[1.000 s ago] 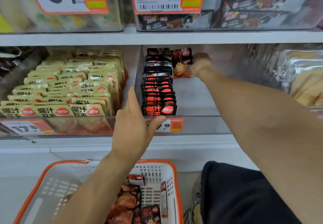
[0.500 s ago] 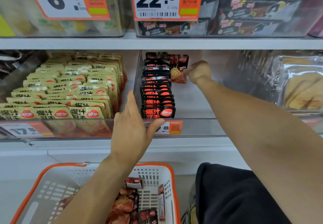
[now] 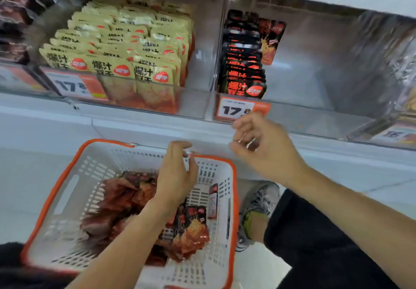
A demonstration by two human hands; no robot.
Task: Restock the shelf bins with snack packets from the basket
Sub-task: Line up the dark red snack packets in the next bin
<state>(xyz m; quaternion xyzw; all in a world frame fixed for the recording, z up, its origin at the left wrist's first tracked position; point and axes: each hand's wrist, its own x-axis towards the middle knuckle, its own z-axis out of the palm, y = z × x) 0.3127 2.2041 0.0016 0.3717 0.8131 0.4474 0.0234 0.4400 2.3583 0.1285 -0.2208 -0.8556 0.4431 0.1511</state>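
I see even, fairly bright light from above, with soft shadows. Motion blur smears everything, worst far left of my left hand (image 3: 177,176) and far right of my right hand (image 3: 263,144). The shelf edge (image 3: 135,126) above both hands bows from wide-angle distortion.

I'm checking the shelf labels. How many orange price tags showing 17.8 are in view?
2. One price tag fronts the bin of yellow packets; the other price tag fronts the bin of black packets. Blurred tags at both frame edges can't be read.
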